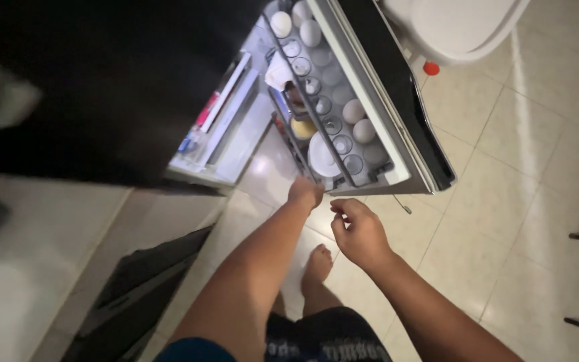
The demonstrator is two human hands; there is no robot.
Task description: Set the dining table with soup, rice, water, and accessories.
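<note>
Head view looking down: my left hand [305, 192] reaches the near bottom edge of the open fridge door [397, 144], grip closed as far as I can tell. My right hand [358, 231] hangs just nearer, fingers loosely curled, empty. Egg rack [333, 100] runs far to near.

I have both arms stretched forward and down, bare from the elbows out. My left hand [305, 192] is furthest ahead, wrist straight, back of the hand up, fingers curled under so I cannot tell whether they grip anything. My right hand [358, 231] sits just beside it and a little nearer to me, palm turned inward, fingers loosely bent with thumb and forefinger close together, holding nothing. One bare foot [317, 261] shows below, between my forearms.
</note>
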